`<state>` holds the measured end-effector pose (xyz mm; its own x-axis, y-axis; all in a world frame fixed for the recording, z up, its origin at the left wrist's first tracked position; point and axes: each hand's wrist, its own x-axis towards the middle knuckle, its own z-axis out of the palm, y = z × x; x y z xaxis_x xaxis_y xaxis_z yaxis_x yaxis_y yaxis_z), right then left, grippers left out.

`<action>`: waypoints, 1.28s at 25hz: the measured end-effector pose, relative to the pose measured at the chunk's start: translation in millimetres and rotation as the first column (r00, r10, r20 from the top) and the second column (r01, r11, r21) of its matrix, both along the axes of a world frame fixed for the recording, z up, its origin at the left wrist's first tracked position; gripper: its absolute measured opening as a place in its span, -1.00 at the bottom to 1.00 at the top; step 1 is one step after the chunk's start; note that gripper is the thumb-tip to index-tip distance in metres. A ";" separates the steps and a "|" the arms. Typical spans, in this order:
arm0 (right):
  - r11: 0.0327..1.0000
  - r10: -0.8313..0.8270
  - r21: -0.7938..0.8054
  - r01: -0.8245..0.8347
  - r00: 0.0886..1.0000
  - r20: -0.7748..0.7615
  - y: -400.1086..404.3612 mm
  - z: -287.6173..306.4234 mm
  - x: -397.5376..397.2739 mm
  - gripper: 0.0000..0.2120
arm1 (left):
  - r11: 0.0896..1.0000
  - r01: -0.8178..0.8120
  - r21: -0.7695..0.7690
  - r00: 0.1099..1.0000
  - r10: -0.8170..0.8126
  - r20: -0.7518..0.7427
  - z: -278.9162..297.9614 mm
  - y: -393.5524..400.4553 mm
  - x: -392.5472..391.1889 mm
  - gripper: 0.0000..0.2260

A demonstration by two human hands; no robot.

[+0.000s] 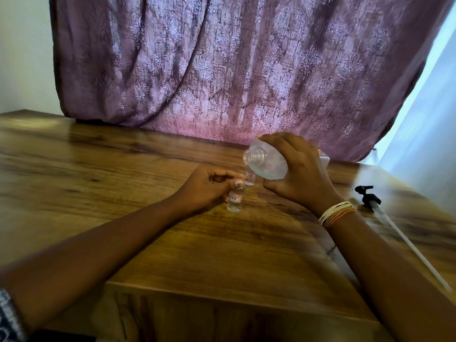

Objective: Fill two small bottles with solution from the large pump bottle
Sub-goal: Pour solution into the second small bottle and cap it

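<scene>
My right hand (296, 174) grips the large clear bottle (266, 161), tipped over to the left with its open threaded neck above the two small bottles. Clear liquid lies in its lower side. The nearer small bottle (235, 201) stands upright on the wooden table (123, 169), bears a red-edged label and holds clear liquid. My left hand (209, 186) pinches it near the top with thumb and fingers. The second small labelled bottle (249, 178) stands just behind it, under the large bottle's neck.
The black pump head (367, 195) with its long white tube (414, 250) lies on the table at the right. A purple patterned curtain (246, 70) hangs behind the table. The table's front edge runs below my forearms.
</scene>
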<state>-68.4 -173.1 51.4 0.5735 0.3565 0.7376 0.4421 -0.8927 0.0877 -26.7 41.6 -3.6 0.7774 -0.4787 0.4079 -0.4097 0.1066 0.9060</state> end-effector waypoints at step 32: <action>0.566 0.260 0.774 0.284 0.829 -0.495 -102.6 -31.8 33.4 -0.42 | 1.000 -0.004 0.017 0.999 0.004 -0.042 4.8 0.3 -5.9 -0.88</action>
